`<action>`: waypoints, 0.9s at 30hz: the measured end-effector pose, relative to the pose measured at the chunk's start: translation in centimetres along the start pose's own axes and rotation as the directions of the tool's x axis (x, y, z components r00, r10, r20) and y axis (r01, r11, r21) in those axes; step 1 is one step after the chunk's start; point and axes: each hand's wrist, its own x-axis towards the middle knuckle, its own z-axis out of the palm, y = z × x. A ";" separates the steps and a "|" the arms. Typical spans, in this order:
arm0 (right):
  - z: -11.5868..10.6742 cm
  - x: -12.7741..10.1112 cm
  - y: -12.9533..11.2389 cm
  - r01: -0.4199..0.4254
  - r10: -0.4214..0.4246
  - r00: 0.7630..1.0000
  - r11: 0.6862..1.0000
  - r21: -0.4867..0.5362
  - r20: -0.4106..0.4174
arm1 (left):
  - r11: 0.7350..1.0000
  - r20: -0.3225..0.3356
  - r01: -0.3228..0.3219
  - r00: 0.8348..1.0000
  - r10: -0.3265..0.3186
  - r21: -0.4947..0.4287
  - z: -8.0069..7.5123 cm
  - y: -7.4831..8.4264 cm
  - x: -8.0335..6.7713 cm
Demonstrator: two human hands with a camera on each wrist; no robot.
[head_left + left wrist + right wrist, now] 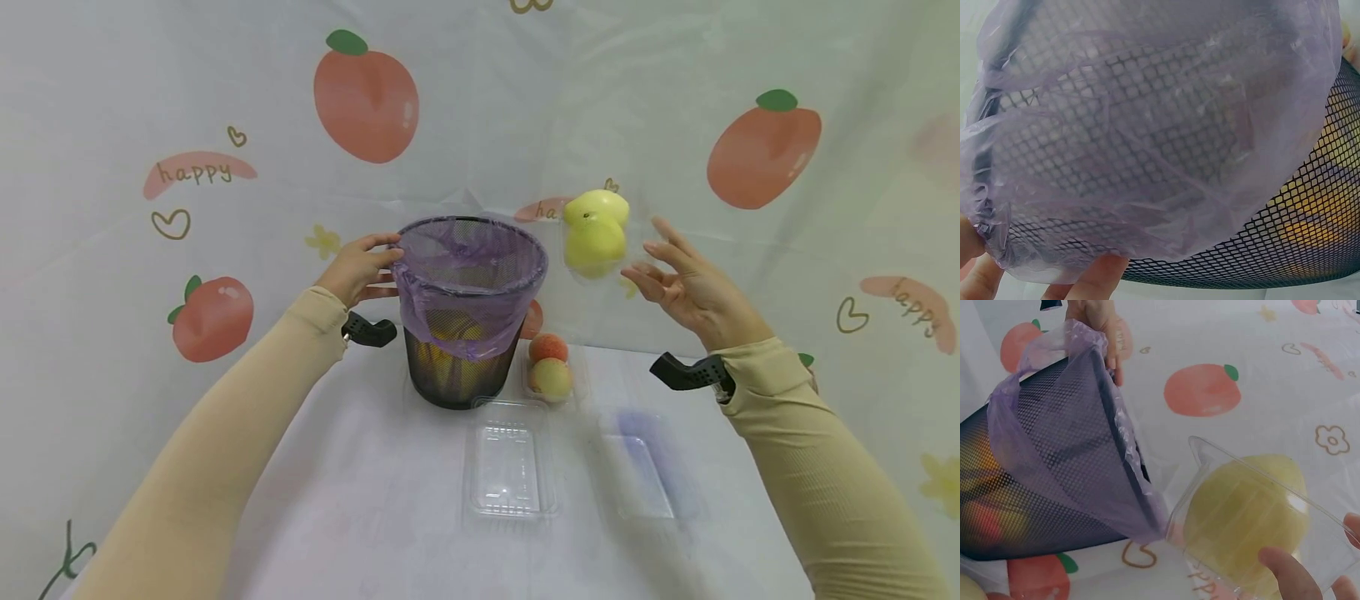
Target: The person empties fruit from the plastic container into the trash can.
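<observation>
While the left hand (358, 268) is gripping the bin (467, 321) at its rim, the right hand (686, 285), fingers spread, is touching a clear tray (1254, 525) of yellow fruit (595, 232) just beside the bin's mouth.

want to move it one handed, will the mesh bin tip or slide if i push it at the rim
Probably tips before it slides: the bin is tall, narrows toward its base, and the left hand steadies its rim. Fruit showing low through the mesh may weigh it down somewhat. The purple liner looks thin and slippery, so fingers may slide there.
</observation>
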 end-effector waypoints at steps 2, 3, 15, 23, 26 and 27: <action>0.4 0.2 -0.1 0.011 -0.011 1.000 0.999 -0.032 -0.004 | 1.000 -0.005 0.001 1.000 -0.001 0.005 0.0 0.0 0.1; 0.6 0.3 -0.1 0.016 -0.016 1.000 0.999 -0.042 -0.003 | 1.000 -0.006 0.002 1.000 -0.002 0.007 -0.1 -0.1 0.1; 3.1 1.6 -0.1 0.146 -0.147 0.989 0.977 -0.153 0.005 | 1.000 -0.015 0.012 1.000 -0.013 -0.002 0.0 0.0 0.1; 4.5 2.1 -0.1 0.190 -0.205 0.978 0.952 -0.238 -0.040 | 1.000 -0.006 0.008 1.000 -0.008 0.001 -0.1 0.0 0.0; 4.8 2.2 0.0 0.196 -0.214 0.976 0.947 -0.253 -0.047 | 1.000 -0.004 0.006 1.000 -0.006 0.000 -0.1 0.0 0.1; 4.9 2.3 0.0 0.197 -0.216 0.975 0.946 -0.258 -0.049 | 1.000 -0.005 0.007 1.000 -0.007 0.001 -0.1 0.0 0.1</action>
